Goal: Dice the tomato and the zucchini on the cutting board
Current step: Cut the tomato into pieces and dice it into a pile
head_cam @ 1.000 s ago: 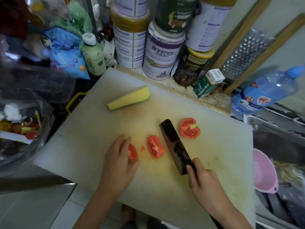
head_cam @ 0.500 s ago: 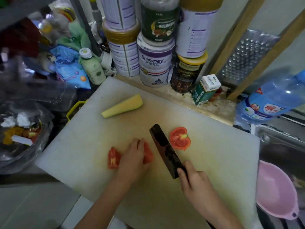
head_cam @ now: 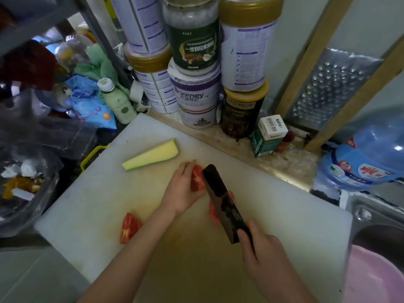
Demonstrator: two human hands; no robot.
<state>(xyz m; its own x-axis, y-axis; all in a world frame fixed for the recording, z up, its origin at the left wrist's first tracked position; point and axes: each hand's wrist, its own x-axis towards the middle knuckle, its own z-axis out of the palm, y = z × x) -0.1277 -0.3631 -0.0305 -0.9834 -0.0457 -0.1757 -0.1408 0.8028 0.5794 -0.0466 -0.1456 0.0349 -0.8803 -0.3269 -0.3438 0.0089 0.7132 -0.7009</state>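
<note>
Your left hand (head_cam: 182,190) holds tomato piece (head_cam: 196,179), right hand (head_cam: 261,250) grips knife (head_cam: 222,201); tomato slicing underway; next cut needs blade kept off left hand.

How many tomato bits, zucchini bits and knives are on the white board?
Tomato pieces: 3 (loose piece, held piece, half-hidden piece behind the blade)
Zucchini piece: 1
Knife: 1
Total: 5
</note>
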